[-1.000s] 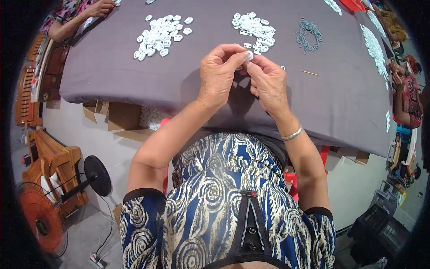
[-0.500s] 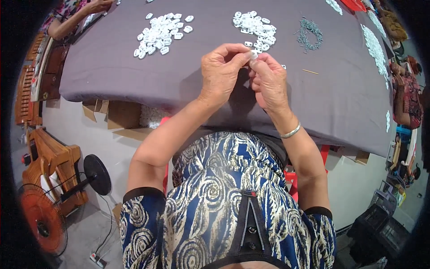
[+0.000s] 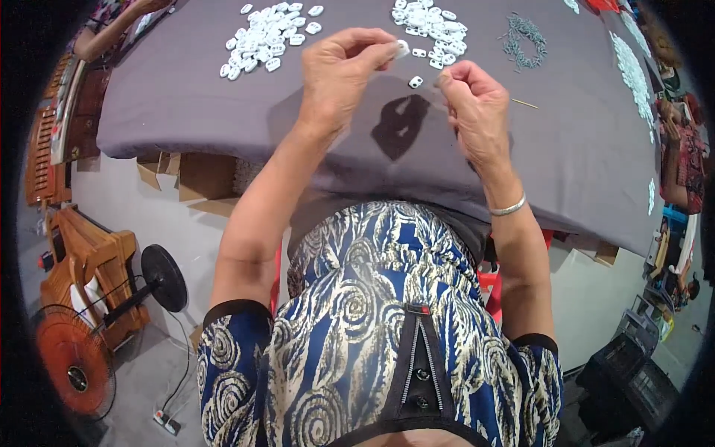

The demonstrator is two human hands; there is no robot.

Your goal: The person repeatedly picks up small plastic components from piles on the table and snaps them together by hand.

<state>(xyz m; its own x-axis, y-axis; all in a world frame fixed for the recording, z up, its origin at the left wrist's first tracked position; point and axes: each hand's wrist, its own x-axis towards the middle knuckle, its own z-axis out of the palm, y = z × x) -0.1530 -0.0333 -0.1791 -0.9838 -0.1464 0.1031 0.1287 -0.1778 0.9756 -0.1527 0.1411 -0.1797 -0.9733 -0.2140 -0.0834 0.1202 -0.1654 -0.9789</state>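
My left hand (image 3: 334,78) is raised over the table, thumb and forefinger pinching a small white plastic piece (image 3: 402,49). To its right, apart from it, my right hand (image 3: 475,100) has its thumb and forefinger pressed together. Whatever lies in that pinch is too small to make out. On the cloth between the hands lies one white piece with two dark holes (image 3: 415,82). Beyond them is a heap of similar white pieces (image 3: 447,31). A thin yellowish stick (image 3: 525,103) rests right of my right hand.
A grey cloth (image 3: 201,112) covers the table. Another white heap (image 3: 262,36) lies left, a loose ring of tiny grey-green parts (image 3: 524,43) right. More white pieces (image 3: 631,78) line the right edge. Other people sit at both far sides. A fan (image 3: 74,365) stands lower left.
My hands have drawn apart: the left went up and leftward with the white piece, the right moved to the right. A two-holed white piece on the cloth between them now shows.
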